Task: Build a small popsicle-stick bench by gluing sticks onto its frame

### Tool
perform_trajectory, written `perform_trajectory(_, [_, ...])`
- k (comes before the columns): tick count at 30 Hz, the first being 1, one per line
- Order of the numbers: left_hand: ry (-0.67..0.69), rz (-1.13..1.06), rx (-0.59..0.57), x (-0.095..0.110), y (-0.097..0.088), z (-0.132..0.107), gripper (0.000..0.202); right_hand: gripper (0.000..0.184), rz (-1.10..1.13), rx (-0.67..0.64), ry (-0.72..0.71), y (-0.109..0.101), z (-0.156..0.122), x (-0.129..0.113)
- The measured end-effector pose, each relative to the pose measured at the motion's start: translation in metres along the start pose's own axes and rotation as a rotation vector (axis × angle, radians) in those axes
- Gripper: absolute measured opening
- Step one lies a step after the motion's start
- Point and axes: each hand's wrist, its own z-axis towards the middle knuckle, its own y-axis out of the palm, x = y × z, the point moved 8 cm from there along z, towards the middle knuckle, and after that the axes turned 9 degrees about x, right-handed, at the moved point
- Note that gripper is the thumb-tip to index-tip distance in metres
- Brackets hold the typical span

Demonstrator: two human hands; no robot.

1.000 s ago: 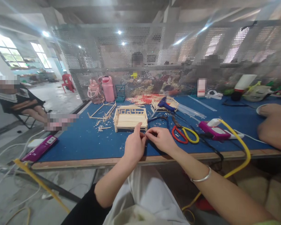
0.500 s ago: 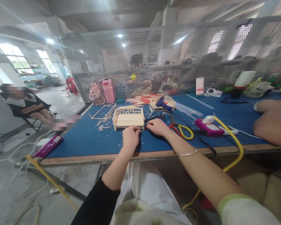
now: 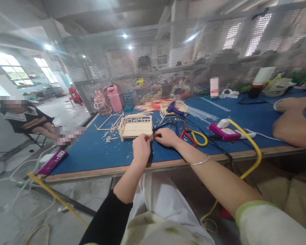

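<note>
A small bed-shaped model of pale wooden sticks (image 3: 135, 127) stands on the blue table (image 3: 91, 153). My left hand (image 3: 141, 148) is closed in a pinch at the model's near right corner. My right hand (image 3: 166, 137) is also pinched, its fingertips meeting the left hand's at that same corner. What the fingers pinch is too small to make out. A silver bangle (image 3: 199, 161) sits on my right wrist.
Red and yellow scissors (image 3: 193, 136), black pliers and a blue glue gun (image 3: 175, 109) lie right of the model. A purple device (image 3: 224, 131) with a yellow hose, stick scraps, pink bottles (image 3: 114, 98) and a mesh screen are beyond. Another person's arm (image 3: 293, 126) rests at the right.
Both hands have moved forward from the table's near edge to the model's near right corner, staying pinched together. The camera has tilted slightly.
</note>
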Motion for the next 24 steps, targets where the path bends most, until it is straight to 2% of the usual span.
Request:
perform_trajectory(15, [0.04, 0.08, -0.025, 0.0068, -0.0001, -0.0024, 0.015, 0.022, 0.006, 0.007, -0.015, 0.0001, 0.0004, -0.0018])
perform_trajectory(24, [0.047, 0.056, -0.02, 0.0036, -0.0035, -0.0051, 0.012, 0.023, 0.013, 0.006, -0.03, 0.0001, 0.0002, -0.002])
